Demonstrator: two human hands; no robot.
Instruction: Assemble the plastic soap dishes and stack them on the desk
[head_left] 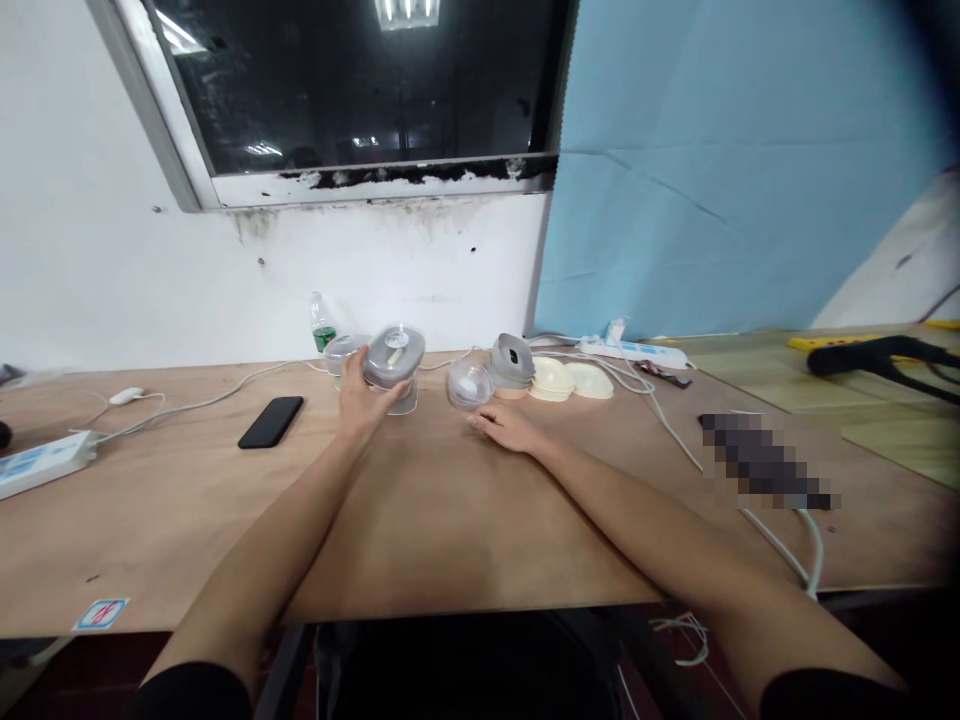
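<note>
My left hand is wrapped round a grey rounded box with a clear lid, tilted towards me. A pale label or small part shows through the lid. Beneath it, another grey piece is partly hidden, and to its left stands a clear container. On the tabletop lies my right hand, fingers stretched to the left with nothing in them. Just behind its fingertips sit stacked clear domed covers. Grey shells are stacked beside those, followed by cream-coloured round pieces and a flatter cream pile.
A black phone lies to the left on the wooden table. Behind the containers stands a bottle. Power strips and white cables border the work area. A blurred-out dark object is at right.
</note>
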